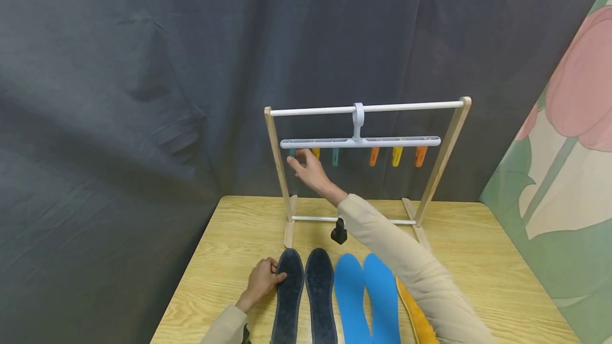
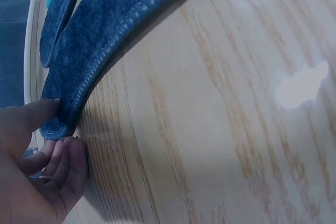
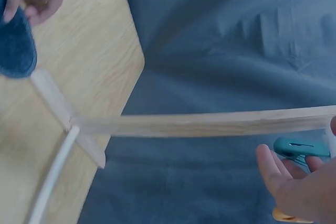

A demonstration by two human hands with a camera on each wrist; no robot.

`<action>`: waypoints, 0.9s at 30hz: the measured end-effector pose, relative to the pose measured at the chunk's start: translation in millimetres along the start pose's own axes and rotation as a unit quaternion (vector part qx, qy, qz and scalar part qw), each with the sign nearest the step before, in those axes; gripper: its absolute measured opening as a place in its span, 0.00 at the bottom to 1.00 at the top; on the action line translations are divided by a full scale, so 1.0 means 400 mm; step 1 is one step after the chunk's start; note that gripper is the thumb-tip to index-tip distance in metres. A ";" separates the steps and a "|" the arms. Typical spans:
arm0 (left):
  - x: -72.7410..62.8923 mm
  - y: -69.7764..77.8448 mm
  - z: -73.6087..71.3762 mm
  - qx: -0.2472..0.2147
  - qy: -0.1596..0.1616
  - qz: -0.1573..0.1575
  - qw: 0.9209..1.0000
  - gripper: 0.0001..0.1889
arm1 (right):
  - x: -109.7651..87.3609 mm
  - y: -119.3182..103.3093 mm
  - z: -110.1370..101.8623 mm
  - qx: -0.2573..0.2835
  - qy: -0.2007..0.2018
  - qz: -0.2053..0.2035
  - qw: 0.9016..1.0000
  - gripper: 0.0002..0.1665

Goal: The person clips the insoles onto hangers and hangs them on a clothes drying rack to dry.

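Thumb on top and fingers under its end, my left hand (image 1: 262, 279) pinches the toe end of the leftmost dark insole (image 1: 289, 301). The left wrist view shows its fuzzy top and stitched edge (image 2: 79, 61). A second dark insole (image 1: 320, 291) lies just right of it. Up at the left end of a white hanger (image 1: 330, 143), my right hand (image 1: 311, 171) has thumb and fingers around a teal clip (image 3: 302, 147), seemingly pinching it. In the head view this hand partly covers the clip. The clip's lower end sticks out past the fingertips in the right wrist view.
The hanger hooks over the rail (image 1: 311, 111) of a wooden stand (image 1: 444, 158). Several more clips hang along it, including an orange clip (image 1: 374, 156). Two blue insoles, one a blue insole (image 1: 351, 296), and a yellow insole (image 1: 416, 315) lie right of the dark pair.
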State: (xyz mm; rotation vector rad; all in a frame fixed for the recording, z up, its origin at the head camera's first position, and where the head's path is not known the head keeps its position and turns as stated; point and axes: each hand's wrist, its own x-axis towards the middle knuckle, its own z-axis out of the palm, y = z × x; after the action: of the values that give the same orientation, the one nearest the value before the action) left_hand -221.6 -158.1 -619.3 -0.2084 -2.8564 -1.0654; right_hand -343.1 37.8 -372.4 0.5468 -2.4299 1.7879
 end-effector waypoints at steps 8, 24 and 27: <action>-0.002 -0.002 0.002 -0.003 -0.004 0.000 1.000 0.16 | -0.004 0.004 0.011 0.041 0.019 0.023 0.999 0.26; -0.004 0.003 -0.014 -0.028 -0.016 -0.007 0.999 0.16 | -0.008 -0.002 0.030 0.064 0.011 0.017 0.998 0.25; -0.005 0.006 -0.017 -0.033 -0.013 -0.001 0.999 0.16 | -0.009 -0.004 0.029 0.070 -0.006 0.024 0.997 0.25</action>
State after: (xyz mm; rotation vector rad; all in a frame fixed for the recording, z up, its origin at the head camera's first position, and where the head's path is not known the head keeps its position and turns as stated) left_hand -219.2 -161.1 -612.9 -0.2252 -2.8480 -1.1659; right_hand -337.7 27.4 -375.7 0.5164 -2.3580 1.9921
